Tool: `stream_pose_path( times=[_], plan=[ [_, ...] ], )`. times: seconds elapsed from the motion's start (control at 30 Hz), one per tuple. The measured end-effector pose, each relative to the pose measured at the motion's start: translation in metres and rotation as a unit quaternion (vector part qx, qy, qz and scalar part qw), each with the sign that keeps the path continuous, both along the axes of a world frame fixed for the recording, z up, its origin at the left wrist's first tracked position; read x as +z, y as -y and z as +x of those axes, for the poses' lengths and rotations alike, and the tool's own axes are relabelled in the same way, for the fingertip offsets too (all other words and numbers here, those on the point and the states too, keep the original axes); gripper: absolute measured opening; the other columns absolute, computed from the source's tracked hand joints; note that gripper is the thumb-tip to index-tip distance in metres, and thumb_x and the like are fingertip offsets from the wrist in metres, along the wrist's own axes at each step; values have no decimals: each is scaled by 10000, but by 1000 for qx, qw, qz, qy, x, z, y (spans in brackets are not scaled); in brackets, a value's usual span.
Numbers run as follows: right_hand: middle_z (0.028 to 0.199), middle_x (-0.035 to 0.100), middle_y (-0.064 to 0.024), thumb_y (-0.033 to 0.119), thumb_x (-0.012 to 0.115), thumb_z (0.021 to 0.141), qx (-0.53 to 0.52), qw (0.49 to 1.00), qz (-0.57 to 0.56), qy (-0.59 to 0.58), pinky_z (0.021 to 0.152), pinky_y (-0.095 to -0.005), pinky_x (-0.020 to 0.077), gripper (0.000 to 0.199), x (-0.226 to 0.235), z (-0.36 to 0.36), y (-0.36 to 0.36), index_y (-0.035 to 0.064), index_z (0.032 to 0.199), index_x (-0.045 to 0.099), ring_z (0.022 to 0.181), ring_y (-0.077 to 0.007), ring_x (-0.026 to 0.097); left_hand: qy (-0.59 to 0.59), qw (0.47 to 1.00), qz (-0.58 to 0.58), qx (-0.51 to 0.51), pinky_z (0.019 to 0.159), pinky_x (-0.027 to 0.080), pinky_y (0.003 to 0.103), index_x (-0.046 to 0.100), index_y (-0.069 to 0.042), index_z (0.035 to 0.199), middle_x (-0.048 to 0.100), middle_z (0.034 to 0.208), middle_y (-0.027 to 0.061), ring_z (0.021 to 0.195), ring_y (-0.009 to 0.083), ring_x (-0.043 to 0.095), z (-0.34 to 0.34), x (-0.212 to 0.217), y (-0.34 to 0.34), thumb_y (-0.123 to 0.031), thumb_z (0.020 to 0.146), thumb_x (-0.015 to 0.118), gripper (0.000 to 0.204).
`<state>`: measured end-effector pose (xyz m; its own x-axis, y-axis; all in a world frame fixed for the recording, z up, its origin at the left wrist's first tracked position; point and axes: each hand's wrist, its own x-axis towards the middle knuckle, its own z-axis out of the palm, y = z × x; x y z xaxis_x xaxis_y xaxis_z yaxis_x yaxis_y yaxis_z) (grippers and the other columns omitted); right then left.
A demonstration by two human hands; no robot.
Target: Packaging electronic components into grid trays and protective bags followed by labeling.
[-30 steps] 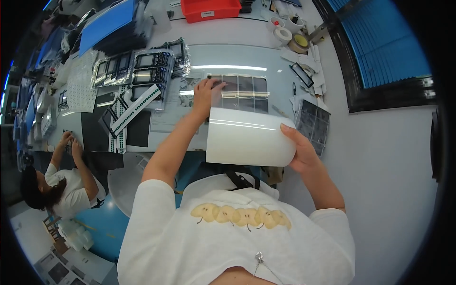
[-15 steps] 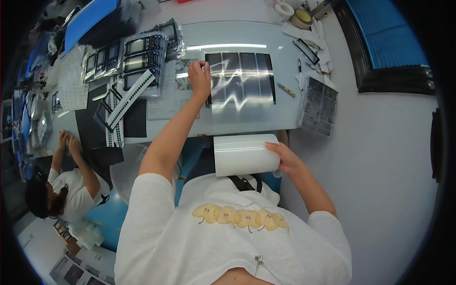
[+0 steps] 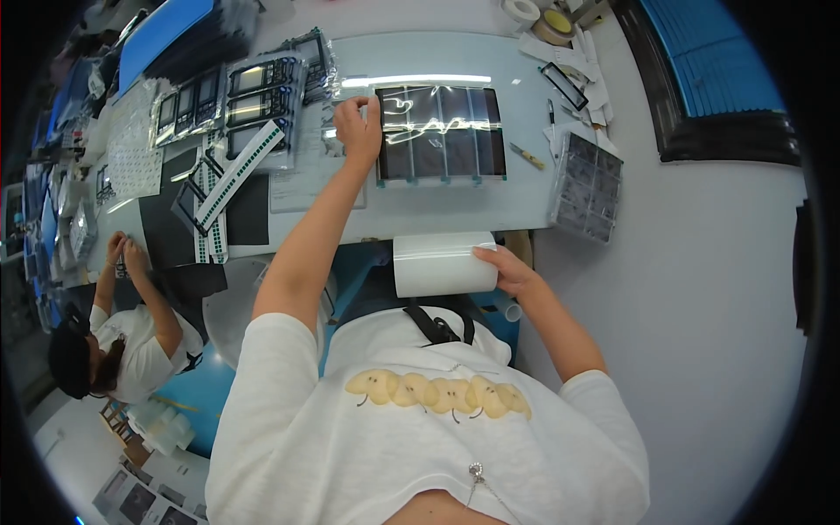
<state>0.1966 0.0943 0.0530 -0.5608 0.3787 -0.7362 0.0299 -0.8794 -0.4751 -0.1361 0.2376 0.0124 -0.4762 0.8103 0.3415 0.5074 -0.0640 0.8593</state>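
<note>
My right hand (image 3: 510, 269) grips the right end of a wide white roll of film (image 3: 444, 266), which lies sideways at the table's near edge, above my lap. Its thumb rests on top. My left hand (image 3: 357, 129) is at the left edge of a row of dark rectangular panels (image 3: 442, 149) on the table. Its fingers are curled and the thumb lies along that edge; what they pinch, if anything, is too small to make out. Glossy wavy reflections run across the upper part of the panels.
A yellow-handled cutter (image 3: 528, 157) lies right of the panels, beside a clear compartment box (image 3: 586, 188). Bagged black frames (image 3: 260, 101) and green-marked white strips (image 3: 236, 177) lie to the left. Tape rolls (image 3: 554, 26) stand far right. Another person (image 3: 131, 337) works at far left.
The roll has moved up, closer to the table edge, with my right hand. My left hand has shifted slightly left. Reflections on the panels have changed shape, and their near edge shows more plainly.
</note>
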Motion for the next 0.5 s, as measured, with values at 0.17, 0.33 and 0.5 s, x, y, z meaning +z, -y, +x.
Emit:
stream_pose_path(
  times=[0.17,0.33,0.5],
  plan=[
    [1176,601,-113,326,654,868,3,1000,10,6,926,-343,461,531,0,6,-1,-2,1263,518,1057,-197,582,-120,977,-173,-45,710,412,450,498,-30,934,580,820,160,789,346,553,21,64,80,-404,897,573,384],
    [1169,606,-115,327,661,862,3,1000,1,-15,932,-339,458,531,7,0,-8,4,1261,527,1065,-197,579,-15,848,-497,-184,669,484,381,467,-9,1225,650,745,151,744,281,647,47,56,192,-580,866,538,679],
    [1161,611,-117,355,646,870,16,1000,-5,-13,930,-331,459,521,5,7,-12,2,1239,546,1067,-195,579,459,796,-376,-116,785,503,321,394,-42,1352,587,1085,164,934,198,599,83,27,207,-298,885,655,593]
  ],
)
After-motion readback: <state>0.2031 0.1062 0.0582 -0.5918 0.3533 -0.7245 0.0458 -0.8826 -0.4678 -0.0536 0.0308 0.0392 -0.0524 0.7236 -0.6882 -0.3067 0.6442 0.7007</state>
